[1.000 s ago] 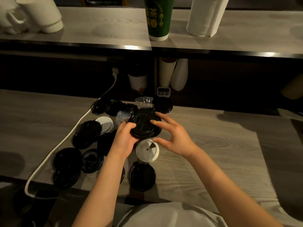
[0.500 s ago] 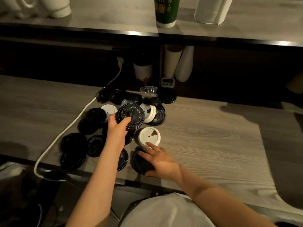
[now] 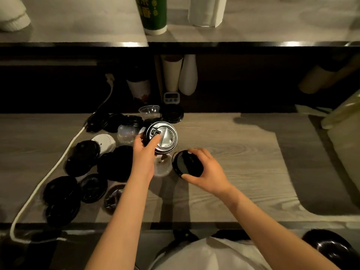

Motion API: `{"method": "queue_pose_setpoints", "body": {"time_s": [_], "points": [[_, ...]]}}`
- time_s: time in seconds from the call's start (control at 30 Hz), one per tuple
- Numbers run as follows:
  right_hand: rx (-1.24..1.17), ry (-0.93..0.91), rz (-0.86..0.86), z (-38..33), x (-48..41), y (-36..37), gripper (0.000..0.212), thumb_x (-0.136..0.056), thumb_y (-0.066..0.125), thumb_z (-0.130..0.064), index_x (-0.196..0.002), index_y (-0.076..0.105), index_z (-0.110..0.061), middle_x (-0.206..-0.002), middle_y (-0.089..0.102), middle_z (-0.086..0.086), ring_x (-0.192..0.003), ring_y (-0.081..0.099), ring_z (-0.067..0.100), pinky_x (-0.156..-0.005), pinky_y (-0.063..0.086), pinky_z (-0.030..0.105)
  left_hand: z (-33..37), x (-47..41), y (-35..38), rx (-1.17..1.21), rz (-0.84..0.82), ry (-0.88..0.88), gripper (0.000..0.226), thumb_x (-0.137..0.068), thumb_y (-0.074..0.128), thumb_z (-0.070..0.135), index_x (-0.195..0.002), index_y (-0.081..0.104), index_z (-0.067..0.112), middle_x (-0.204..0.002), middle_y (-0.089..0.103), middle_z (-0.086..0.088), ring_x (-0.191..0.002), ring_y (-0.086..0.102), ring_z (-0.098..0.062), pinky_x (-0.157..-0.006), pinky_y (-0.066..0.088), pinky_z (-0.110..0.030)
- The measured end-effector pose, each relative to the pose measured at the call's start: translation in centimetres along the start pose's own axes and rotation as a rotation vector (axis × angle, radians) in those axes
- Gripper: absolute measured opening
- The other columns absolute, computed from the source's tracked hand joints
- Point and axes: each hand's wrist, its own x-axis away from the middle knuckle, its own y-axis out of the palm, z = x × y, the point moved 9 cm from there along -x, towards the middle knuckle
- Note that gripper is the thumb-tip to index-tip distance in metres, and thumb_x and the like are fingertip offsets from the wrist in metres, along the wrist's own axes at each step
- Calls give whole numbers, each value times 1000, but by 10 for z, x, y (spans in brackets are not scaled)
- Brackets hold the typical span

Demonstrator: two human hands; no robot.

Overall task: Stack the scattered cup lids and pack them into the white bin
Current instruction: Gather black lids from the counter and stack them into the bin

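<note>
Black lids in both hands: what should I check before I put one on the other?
1. Left hand grips the round black plastic lid stack: ok.
2. Right hand holds the single round black plastic lid: ok.
3. Single lid faces the same way as the stack: cannot tell, too dark.
4. All lids gathered: not ok. Loose black lids and a white round lid lie on the grey wooden counter.
5. White bin ready: cannot tell. A pale container at the right edge is cut off.
</note>
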Motion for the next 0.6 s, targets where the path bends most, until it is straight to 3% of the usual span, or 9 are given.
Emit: {"method": "queue_pose_setpoints", "body": {"time_s": [0.13, 0.23, 0.37, 0.5, 0.6], "points": [[-14, 119, 181, 31, 8, -65, 73, -69, 81, -34, -132, 48, -18, -125, 49, -6, -113, 46, 4, -96, 39, 19, -9, -3, 57, -37, -62, -16, 38, -88, 61, 9, -122, 45, 17, -121, 60, -9, -112, 59, -25, -100, 46, -48], [-26, 192, 297, 56, 24, -111, 70, -71, 80, -32, -133, 47, -21, -122, 45, -14, -112, 42, -1, -93, 35, 15, -15, 0, 98, -113, -97, 10, 33, -88, 62, 11, -115, 47, 23, -113, 62, -2, -110, 59, -21, -97, 47, -41], [-29, 222, 450, 89, 53, -180, 69, -72, 80, -28, -132, 47, -20, -124, 47, -9, -117, 45, 6, -96, 39, 20, -20, 15, 165, -138, -192, 21, 24, -87, 62, 9, -100, 51, 26, -107, 61, 0, -104, 59, -18, -101, 45, -40], [2, 219, 555, 118, 85, -252, 66, -74, 79, -26, -131, 48, -19, -128, 47, -8, -122, 44, 11, -100, 38, 25, -35, 41, 241, -171, -298, 17, 34, -88, 61, 11, -116, 45, 20, -121, 56, -8, -113, 55, -22, -103, 43, -40], [77, 217, 623, 139, 108, -307, 65, -72, 76, -35, -130, 49, -19, -123, 45, -13, -120, 41, 12, -97, 32, 22, -48, 66, 299, -186, -356, 30, 33, -88, 61, 12, -116, 46, 19, -116, 58, -6, -111, 56, -21, -100, 45, -38]]}}
